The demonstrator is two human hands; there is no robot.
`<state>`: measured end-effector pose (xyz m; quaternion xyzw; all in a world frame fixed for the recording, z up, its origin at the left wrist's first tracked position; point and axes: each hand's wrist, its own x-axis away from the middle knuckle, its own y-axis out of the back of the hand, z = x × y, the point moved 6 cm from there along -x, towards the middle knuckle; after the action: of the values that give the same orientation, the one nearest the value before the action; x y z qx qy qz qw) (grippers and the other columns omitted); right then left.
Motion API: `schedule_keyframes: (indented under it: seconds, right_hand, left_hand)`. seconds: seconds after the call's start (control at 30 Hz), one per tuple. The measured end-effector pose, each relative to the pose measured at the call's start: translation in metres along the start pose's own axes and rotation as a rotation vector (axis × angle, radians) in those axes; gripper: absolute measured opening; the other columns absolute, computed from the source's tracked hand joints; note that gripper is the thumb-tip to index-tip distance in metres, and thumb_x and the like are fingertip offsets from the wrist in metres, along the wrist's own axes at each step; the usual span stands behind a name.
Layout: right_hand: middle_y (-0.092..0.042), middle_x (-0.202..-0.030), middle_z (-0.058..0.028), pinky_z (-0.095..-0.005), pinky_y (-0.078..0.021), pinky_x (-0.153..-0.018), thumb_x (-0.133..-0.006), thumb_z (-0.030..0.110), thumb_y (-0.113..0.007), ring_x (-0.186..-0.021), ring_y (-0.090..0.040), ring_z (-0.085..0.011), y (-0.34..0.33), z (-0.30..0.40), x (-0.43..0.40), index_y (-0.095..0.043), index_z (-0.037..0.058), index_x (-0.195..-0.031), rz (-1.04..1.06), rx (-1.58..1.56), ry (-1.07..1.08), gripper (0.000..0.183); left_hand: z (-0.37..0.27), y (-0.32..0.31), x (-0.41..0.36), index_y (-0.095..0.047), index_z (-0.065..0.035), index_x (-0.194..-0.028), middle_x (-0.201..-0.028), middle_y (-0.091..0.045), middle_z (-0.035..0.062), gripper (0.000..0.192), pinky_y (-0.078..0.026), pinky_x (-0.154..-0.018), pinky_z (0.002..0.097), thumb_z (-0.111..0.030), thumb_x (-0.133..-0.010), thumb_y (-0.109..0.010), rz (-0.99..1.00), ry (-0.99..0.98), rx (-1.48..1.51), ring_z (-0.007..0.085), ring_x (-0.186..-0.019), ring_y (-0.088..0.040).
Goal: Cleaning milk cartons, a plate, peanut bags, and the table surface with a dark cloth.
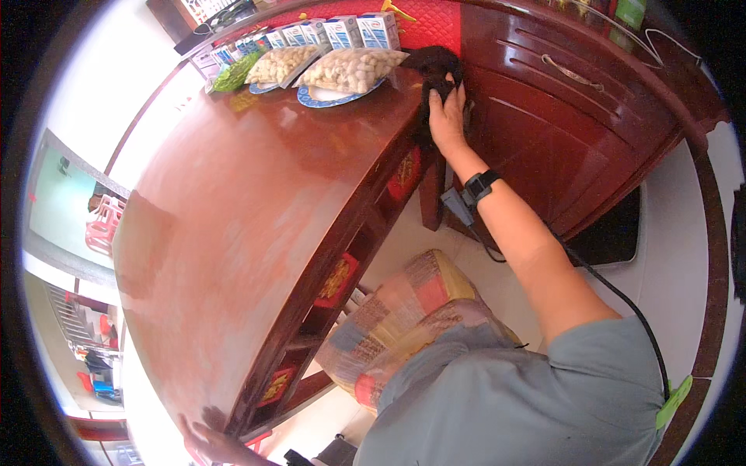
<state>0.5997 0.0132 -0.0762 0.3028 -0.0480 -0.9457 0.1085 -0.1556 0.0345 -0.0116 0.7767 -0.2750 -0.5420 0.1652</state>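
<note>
A bunched dark cloth (434, 73) drapes over the far right corner of the glossy reddish-brown wooden table (233, 221). My right hand (447, 119) grips this cloth at the table's edge, partly sunk in its folds. Down at the lower left, my left hand (213, 440) is beside the table's near corner, with its fingers apart and nothing visible in them. The palm is partly cut off by the picture's lower rim. Dark stains or wet-looking streaks and bright reflections cover the tabletop.
Bags of unshelled peanuts (349, 69) rest on blue-rimmed plates (332, 100) at the table's far end, before small printed boxes (379, 30). A wooden cabinet (553, 110) stands right of the table. Below are a patchwork-covered seat (408, 309) and a black cable (618, 291).
</note>
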Motion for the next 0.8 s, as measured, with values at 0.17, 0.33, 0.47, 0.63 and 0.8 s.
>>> schedule_keyframes:
  seconds: [0.17,0.33,0.47,0.63,0.8]
  right_hand:
    - [-0.005,-0.156,-0.039,-0.0529,-0.0147,-0.12,-0.098,0.026,-0.052,-0.146,-0.013,-0.0516,-0.019,0.068,0.096,-0.014,-0.0017,-0.155,0.107,-0.131,-0.04,0.074]
    - [-0.009,-0.156,-0.037,-0.0546,-0.0151,-0.119,-0.091,0.017,-0.062,-0.143,-0.016,-0.0553,-0.019,0.141,0.236,-0.009,0.0013,-0.157,0.53,-0.166,0.186,0.087]
    - [-0.028,-0.146,-0.0373,-0.0546,-0.0268,-0.115,-0.086,0.007,-0.062,-0.13,-0.036,-0.0526,-0.021,0.141,0.246,-0.014,0.0008,-0.156,0.786,-0.19,0.195,0.085]
    - [-0.045,-0.121,-0.027,-0.0488,-0.0433,-0.098,-0.087,0.007,-0.061,-0.109,-0.051,-0.0422,-0.008,0.105,0.201,-0.019,0.0077,-0.158,0.487,-0.315,0.161,0.083]
    - [-0.038,-0.144,-0.0286,-0.0456,-0.0331,-0.113,-0.08,0.002,-0.061,-0.13,-0.041,-0.0438,-0.001,0.068,0.141,-0.013,0.0019,-0.157,0.232,-0.115,0.212,0.091]
  left_hand:
    - [-0.02,-0.011,0.002,-0.066,-0.0015,-0.122,-0.125,-0.064,0.014,0.051,-0.045,-0.102,0.0392,-0.039,-0.107,-0.034,0.096,0.101,0.094,0.03,-0.114,-0.06]
    - [0.001,-0.026,-0.001,-0.065,-0.0006,-0.12,-0.112,-0.069,0.0135,0.05,-0.057,-0.082,0.0349,-0.038,-0.107,-0.036,0.128,0.039,0.201,0.0238,-0.095,-0.068]
    - [-0.002,-0.025,0.001,-0.065,-0.0007,-0.12,-0.103,-0.071,0.0113,0.05,-0.06,-0.08,0.0331,-0.039,-0.107,-0.036,0.165,-0.02,0.177,0.0224,-0.088,-0.07]
    - [-0.002,-0.016,0.004,-0.066,0.0005,-0.119,-0.106,-0.07,0.0136,0.052,-0.058,-0.079,0.0344,-0.04,-0.107,-0.035,0.159,-0.056,0.142,0.0236,-0.09,-0.069]
    - [0.002,-0.017,0.005,-0.067,0.0009,-0.117,-0.109,-0.069,0.0158,0.051,-0.057,-0.081,0.0356,-0.037,-0.107,-0.035,0.092,-0.284,-0.02,0.0265,-0.094,-0.067]
